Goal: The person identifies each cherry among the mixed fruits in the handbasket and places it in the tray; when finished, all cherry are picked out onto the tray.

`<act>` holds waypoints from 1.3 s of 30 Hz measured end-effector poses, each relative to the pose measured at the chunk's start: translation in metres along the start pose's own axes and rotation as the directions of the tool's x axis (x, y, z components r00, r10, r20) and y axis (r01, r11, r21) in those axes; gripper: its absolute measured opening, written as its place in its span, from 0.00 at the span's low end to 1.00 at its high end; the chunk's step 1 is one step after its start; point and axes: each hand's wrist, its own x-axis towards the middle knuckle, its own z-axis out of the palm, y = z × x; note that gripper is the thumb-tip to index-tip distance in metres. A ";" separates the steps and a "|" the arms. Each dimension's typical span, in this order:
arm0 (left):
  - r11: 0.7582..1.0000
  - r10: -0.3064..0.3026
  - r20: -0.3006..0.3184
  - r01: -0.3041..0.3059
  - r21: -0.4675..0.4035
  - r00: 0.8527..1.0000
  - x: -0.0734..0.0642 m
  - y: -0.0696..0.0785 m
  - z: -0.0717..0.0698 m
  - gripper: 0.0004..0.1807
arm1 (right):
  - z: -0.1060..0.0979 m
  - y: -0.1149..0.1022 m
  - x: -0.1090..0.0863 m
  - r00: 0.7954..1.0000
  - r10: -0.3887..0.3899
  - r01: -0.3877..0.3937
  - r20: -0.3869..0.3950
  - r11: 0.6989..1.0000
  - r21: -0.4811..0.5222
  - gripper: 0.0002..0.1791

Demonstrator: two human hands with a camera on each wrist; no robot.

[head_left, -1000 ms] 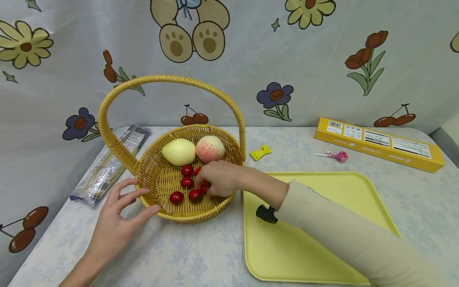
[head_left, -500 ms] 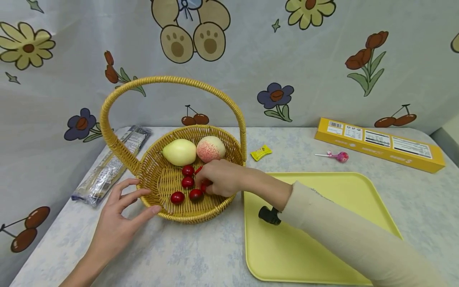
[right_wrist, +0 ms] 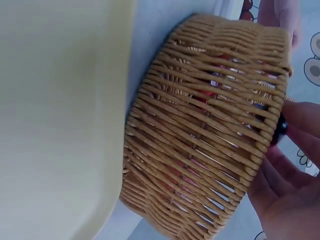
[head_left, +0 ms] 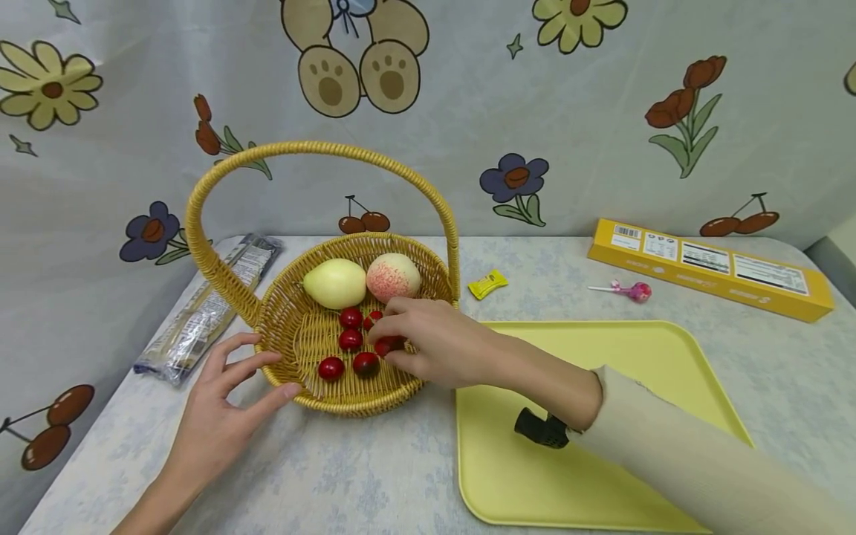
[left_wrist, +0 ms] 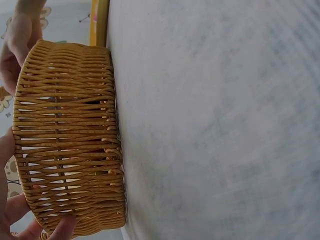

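Observation:
A yellow wicker basket [head_left: 281, 327] with a tall arched handle holds a pale pear [head_left: 334, 284], a pink-speckled peach [head_left: 393, 278] and several dark red cherries [head_left: 331, 368]. My right hand [head_left: 441, 343] reaches over its right rim and pinches a cherry [right_wrist: 281, 131], lifted to rim height in the right wrist view. My left hand [head_left: 217, 405] rests at the front left of the basket, with spread fingers [left_wrist: 64, 228] touching the rim and outer wall.
Right of the basket lies a yellow tray [head_left: 568, 475], under my right forearm. Behind it are a yellow-wrapped candy [head_left: 487, 284], a pink lollipop [head_left: 637, 292] and a long orange box [head_left: 709, 267]. A clear plastic packet [head_left: 207, 312] lies left of the basket.
My right hand has drawn up and back toward the right rim, carrying a cherry; a small red fruit behind it now shows more. My left hand and the basket stay put.

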 end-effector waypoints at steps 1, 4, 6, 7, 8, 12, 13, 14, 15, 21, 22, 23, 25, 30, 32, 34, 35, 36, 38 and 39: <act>1.000 -0.003 0.000 0.003 0.003 1.000 0.000 0.000 0.000 0.19 | -0.001 -0.001 -0.004 1.000 -0.003 0.004 -0.023 1.000 0.011 0.13; 1.000 -0.011 0.000 0.011 0.008 1.000 0.000 0.001 0.000 0.19 | -0.001 -0.005 -0.016 0.995 -0.015 0.020 -0.101 0.999 0.043 0.13; 1.000 -0.017 0.000 0.017 0.007 1.000 0.000 0.001 0.000 0.19 | -0.003 -0.007 -0.024 0.990 -0.016 0.025 -0.144 0.998 0.061 0.13; 1.000 -0.020 0.000 0.020 0.007 1.000 0.000 0.001 0.000 0.19 | -0.003 -0.008 -0.028 0.987 -0.014 0.026 -0.161 0.997 0.069 0.13; 1.000 -0.022 0.000 0.022 0.007 1.000 0.000 0.002 0.000 0.19 | -0.004 -0.008 -0.033 0.984 -0.015 0.028 -0.177 0.997 0.074 0.14; 1.000 -0.019 -0.001 0.019 -0.006 1.000 0.000 0.003 0.000 0.19 | -0.007 -0.007 -0.052 0.976 0.009 0.010 -0.217 0.996 0.087 0.15; 1.000 -0.019 -0.001 0.019 -0.008 1.000 0.000 0.003 0.000 0.19 | -0.008 -0.006 -0.057 0.974 0.017 0.003 -0.226 0.996 0.087 0.14; 1.000 -0.019 0.001 0.019 -0.011 1.000 0.000 0.003 0.000 0.19 | -0.008 -0.004 -0.062 0.972 0.026 -0.007 -0.234 0.996 0.085 0.14; 1.000 -0.021 0.003 0.021 -0.014 1.000 0.000 0.003 0.000 0.18 | -0.008 -0.002 -0.067 0.971 0.039 -0.019 -0.235 0.996 0.085 0.13; 0.999 -0.040 0.020 0.040 0.000 0.999 -0.001 0.004 0.002 0.19 | -0.008 0.010 -0.099 0.972 0.137 -0.122 -0.190 0.988 0.092 0.13; 0.999 -0.044 0.021 0.044 0.002 0.999 -0.001 0.004 0.002 0.19 | -0.008 0.011 -0.104 0.972 0.153 -0.138 -0.179 0.986 0.093 0.13; 0.999 -0.047 0.020 0.047 0.006 0.999 -0.001 0.004 0.002 0.19 | -0.008 0.013 -0.109 0.972 0.165 -0.151 -0.169 0.984 0.095 0.13; 0.999 -0.052 0.018 0.051 0.013 0.999 -0.002 0.004 0.002 0.19 | -0.007 0.016 -0.117 0.971 0.186 -0.173 -0.150 0.980 0.096 0.14; 0.999 -0.044 0.019 0.044 0.006 0.999 -0.002 0.004 0.002 0.19 | -0.005 0.021 -0.133 0.974 0.200 -0.193 -0.111 0.979 0.069 0.14; 0.999 -0.037 0.016 0.037 0.004 0.999 -0.001 0.004 0.002 0.19 | -0.004 0.024 -0.136 0.976 0.203 -0.199 -0.081 0.978 0.062 0.13; 1.000 -0.028 0.011 0.028 -0.004 1.000 -0.001 0.005 0.001 0.19 | -0.003 0.027 -0.138 0.976 0.214 -0.211 -0.047 0.976 0.061 0.13; 1.000 -0.026 0.009 0.026 -0.002 1.000 -0.001 0.005 0.001 0.19 | -0.002 0.028 -0.138 0.975 0.221 -0.220 -0.028 0.974 0.060 0.13; 1.000 -0.026 0.007 0.026 0.002 1.000 -0.001 0.005 0.000 0.19 | -0.001 0.029 -0.139 0.973 0.228 -0.227 -0.014 0.972 0.055 0.14; 1.000 -0.023 0.003 0.023 -0.010 1.000 -0.002 0.005 0.001 0.19 | 0.001 0.031 -0.140 0.969 0.245 -0.245 0.003 0.969 0.041 0.15; 1.000 -0.020 0.003 0.020 -0.012 1.000 -0.001 0.005 0.001 0.19 | 0.002 0.032 -0.140 0.967 0.255 -0.255 0.008 0.966 0.035 0.16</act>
